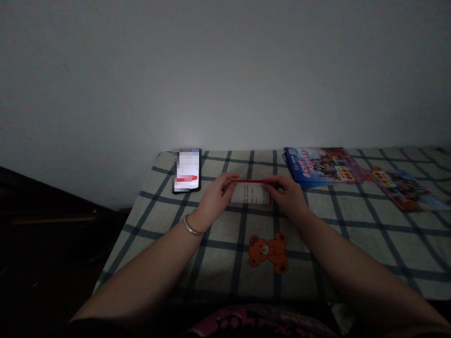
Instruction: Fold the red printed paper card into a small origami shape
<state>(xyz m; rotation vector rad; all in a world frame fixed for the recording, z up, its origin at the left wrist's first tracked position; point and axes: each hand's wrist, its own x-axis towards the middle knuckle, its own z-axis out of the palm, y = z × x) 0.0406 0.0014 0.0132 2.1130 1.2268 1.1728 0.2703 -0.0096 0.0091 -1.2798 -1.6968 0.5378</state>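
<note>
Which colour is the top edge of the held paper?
The top edge is red, shown in the head view.

In the grip, the printed piece (pixel 248 193) seems matt paper, perhaps card in this dimness. Beneath lies matt cloth (pixel 225 225). Left of the grip, the phone screen (pixel 190 165) looks glassy-smooth and a bracelet (pixel 190 228) shines like metal; right of it, glossy paper booklets (pixel 320 165).

1. The red-edged paper (pixel 251 193) between the left hand (pixel 214 196) and right hand (pixel 291 196) is printed too small to read.
2. Beyond the left hand, the phone screen (pixel 188 166) is partly blurred.
3. Farthest right of the right hand, a magazine (pixel 408 188) is cut off.
</note>
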